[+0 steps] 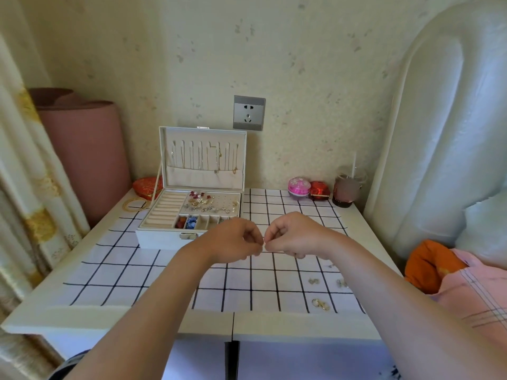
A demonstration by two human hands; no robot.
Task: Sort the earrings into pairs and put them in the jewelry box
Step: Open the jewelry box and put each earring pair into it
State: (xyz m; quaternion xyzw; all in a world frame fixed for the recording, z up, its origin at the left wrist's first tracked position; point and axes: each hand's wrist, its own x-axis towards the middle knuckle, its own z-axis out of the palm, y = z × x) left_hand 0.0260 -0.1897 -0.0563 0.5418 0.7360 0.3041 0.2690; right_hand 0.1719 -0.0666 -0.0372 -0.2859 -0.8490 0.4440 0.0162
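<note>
I pinch something too small to identify between my left hand [233, 239] and right hand [293, 234], many earrings already in the open jewelry box [192, 212], three loose earring pairs [320, 303] still on the checked cloth [164, 272].

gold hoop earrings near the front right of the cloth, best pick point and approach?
Judging by pose: the gold hoop earrings lie flat and touching on the grid cloth. Come straight down with the right hand and pinch one ring's outer edge, fingertip grip.
</note>
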